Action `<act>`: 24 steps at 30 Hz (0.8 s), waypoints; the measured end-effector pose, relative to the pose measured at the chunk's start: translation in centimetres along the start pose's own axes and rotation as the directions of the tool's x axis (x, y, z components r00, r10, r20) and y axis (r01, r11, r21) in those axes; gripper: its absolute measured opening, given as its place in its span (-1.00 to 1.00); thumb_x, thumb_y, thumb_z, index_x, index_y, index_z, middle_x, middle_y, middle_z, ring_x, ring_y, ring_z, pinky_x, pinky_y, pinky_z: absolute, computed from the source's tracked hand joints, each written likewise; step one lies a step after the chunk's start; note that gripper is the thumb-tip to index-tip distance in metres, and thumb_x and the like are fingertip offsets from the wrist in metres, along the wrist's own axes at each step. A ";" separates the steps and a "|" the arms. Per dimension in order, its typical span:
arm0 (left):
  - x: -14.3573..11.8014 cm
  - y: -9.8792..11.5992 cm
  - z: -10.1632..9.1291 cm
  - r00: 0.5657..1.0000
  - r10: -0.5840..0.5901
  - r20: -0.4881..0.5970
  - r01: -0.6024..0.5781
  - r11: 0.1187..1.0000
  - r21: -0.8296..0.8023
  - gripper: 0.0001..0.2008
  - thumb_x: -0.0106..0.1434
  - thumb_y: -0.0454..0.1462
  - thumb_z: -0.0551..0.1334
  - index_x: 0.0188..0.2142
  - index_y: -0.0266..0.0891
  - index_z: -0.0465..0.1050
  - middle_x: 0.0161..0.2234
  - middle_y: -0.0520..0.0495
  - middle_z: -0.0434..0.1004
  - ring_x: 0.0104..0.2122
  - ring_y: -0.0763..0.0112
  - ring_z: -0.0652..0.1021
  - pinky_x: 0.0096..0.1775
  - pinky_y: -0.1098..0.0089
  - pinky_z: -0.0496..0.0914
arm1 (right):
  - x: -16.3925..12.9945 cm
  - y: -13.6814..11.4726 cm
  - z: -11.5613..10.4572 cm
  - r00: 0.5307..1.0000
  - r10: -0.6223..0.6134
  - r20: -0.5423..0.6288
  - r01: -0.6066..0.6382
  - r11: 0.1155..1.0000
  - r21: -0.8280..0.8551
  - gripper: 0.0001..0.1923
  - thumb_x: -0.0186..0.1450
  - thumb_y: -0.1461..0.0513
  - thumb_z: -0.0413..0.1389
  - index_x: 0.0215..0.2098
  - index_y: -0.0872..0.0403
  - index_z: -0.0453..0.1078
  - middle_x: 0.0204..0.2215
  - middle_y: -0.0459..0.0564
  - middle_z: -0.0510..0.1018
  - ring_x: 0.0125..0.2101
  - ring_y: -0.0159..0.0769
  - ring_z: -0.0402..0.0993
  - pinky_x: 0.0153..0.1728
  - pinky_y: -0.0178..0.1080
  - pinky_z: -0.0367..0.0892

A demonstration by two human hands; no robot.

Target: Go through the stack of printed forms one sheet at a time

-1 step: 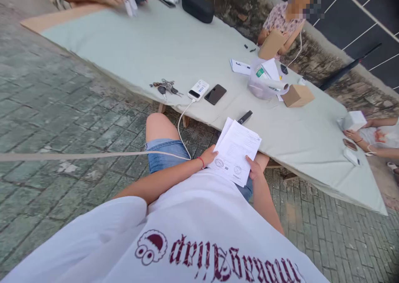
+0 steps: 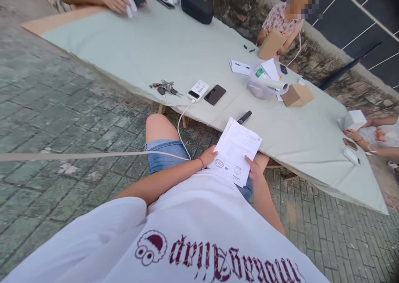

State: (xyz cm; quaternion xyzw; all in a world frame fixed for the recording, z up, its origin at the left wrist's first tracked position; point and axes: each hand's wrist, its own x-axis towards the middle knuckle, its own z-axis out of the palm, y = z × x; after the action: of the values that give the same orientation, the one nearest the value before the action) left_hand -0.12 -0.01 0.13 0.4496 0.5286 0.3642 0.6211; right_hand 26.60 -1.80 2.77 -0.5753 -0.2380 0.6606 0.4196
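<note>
A seated person holds a thin stack of white printed paper sheets [image 2: 236,152] over the lap, just off the near edge of the cloth-covered table [image 2: 156,50]. The left hand [image 2: 208,156] pinches the stack's lower left corner; the right hand [image 2: 254,168] grips its lower right edge. The sheets fan loosely at the top, so a light breeze or slackened grip could likely scatter them onto the paved floor [image 2: 62,108]. A white power bank [image 2: 198,89] sits by the table's near edge, its white cable [image 2: 182,129] hanging toward the lap, where it might snag.
</note>
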 end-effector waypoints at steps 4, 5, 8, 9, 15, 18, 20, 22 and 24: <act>0.3 1.2 -0.4 0.993 0.113 0.045 -0.112 0.994 -0.011 -0.69 0.14 -0.17 0.29 -0.12 -0.21 0.48 -0.09 -0.11 0.60 0.00 0.11 0.52 0.16 0.16 0.30 | -0.6 -1.0 1.1 0.993 -0.119 -0.015 0.120 0.993 0.003 -0.29 -0.06 0.21 0.45 0.06 -0.01 0.42 0.07 0.08 0.56 0.12 0.08 0.47 0.10 0.20 0.43; 0.7 1.8 -0.4 0.990 0.133 0.051 -0.132 0.991 -0.022 -0.69 0.14 -0.17 0.29 -0.11 -0.21 0.48 -0.08 -0.11 0.60 0.00 0.12 0.52 0.15 0.17 0.31 | -0.5 -1.6 1.3 0.981 -0.188 -0.043 0.188 0.982 -0.001 -0.29 -0.06 0.21 0.45 0.06 -0.02 0.42 0.09 0.07 0.55 0.13 0.07 0.45 0.11 0.19 0.43; 3.0 5.2 -0.3 0.981 0.188 0.053 -0.183 0.979 -0.095 -0.62 0.11 -0.21 0.33 -0.07 -0.24 0.43 -0.09 -0.12 0.60 -0.03 0.15 0.53 0.10 0.17 0.36 | 0.2 -4.6 1.7 0.911 -0.403 -0.091 0.401 0.915 -0.034 -0.32 -0.02 0.17 0.44 0.06 -0.02 0.42 0.09 0.05 0.55 0.16 0.03 0.42 0.16 0.14 0.39; 4.0 6.7 -0.2 0.975 0.219 0.041 -0.211 0.968 -0.137 -0.56 0.10 -0.22 0.34 -0.03 -0.26 0.40 -0.09 -0.14 0.59 -0.03 0.16 0.54 0.09 0.17 0.36 | 0.5 -6.0 1.8 0.881 -0.463 -0.095 0.460 0.887 -0.049 -0.35 0.00 0.16 0.43 0.05 -0.01 0.42 0.07 0.05 0.56 0.16 0.02 0.42 0.17 0.13 0.38; 9.9 15.5 0.7 0.904 0.426 0.042 -0.406 0.883 -0.238 -0.28 -0.03 -0.32 0.43 0.14 -0.27 0.30 -0.07 -0.14 0.57 0.01 0.09 0.54 0.10 0.10 0.35 | 2.9 -13.2 2.6 0.630 -0.775 -0.047 0.754 0.625 -0.202 -0.41 0.13 0.11 0.35 0.11 -0.03 0.38 0.11 0.01 0.52 0.19 -0.12 0.39 0.22 0.02 0.30; 11.1 17.2 0.3 0.867 0.491 0.080 -0.468 0.859 -0.206 -0.30 -0.09 -0.36 0.46 0.09 -0.31 0.37 0.00 -0.17 0.55 0.07 0.03 0.50 0.13 0.08 0.32 | 3.8 -14.6 2.7 0.628 -0.778 0.034 0.759 0.602 -0.248 -0.38 0.11 0.09 0.36 0.12 -0.01 0.38 0.12 0.02 0.51 0.18 -0.13 0.39 0.24 0.01 0.27; 11.3 17.3 -0.3 0.857 0.500 0.124 -0.482 0.863 -0.150 -0.34 -0.11 -0.37 0.47 0.04 -0.34 0.43 0.00 -0.19 0.54 0.08 0.03 0.48 0.14 0.09 0.30 | 4.3 -14.7 2.6 0.685 -0.720 0.114 0.719 0.641 -0.271 -0.36 0.07 0.09 0.39 0.09 0.00 0.41 0.10 0.02 0.53 0.16 -0.11 0.41 0.24 0.01 0.25; 11.4 17.3 -0.8 0.852 0.493 0.176 -0.482 0.870 -0.102 -0.31 -0.12 -0.35 0.47 0.07 -0.33 0.42 -0.03 -0.19 0.56 0.05 0.06 0.50 0.14 0.11 0.32 | 4.7 -14.6 2.3 0.724 -0.673 0.149 0.682 0.668 -0.298 -0.37 0.04 0.09 0.41 0.06 0.01 0.44 0.09 0.02 0.54 0.15 -0.09 0.41 0.25 0.03 0.24; 11.3 17.3 -1.1 0.842 0.496 0.213 -0.495 0.867 -0.063 -0.24 -0.11 -0.33 0.47 0.13 -0.29 0.38 -0.06 -0.18 0.57 0.03 0.10 0.52 0.11 0.14 0.34 | 5.1 -14.5 2.1 0.735 -0.665 0.133 0.669 0.678 -0.306 -0.39 0.04 0.08 0.41 0.04 0.02 0.46 0.07 0.03 0.55 0.15 -0.07 0.41 0.24 0.06 0.24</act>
State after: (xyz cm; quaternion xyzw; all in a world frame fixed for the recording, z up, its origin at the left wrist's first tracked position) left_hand 1.14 16.41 12.66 0.6068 0.3207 0.4613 0.5623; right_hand 28.75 10.52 11.95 -0.5074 -0.5415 0.4152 0.5263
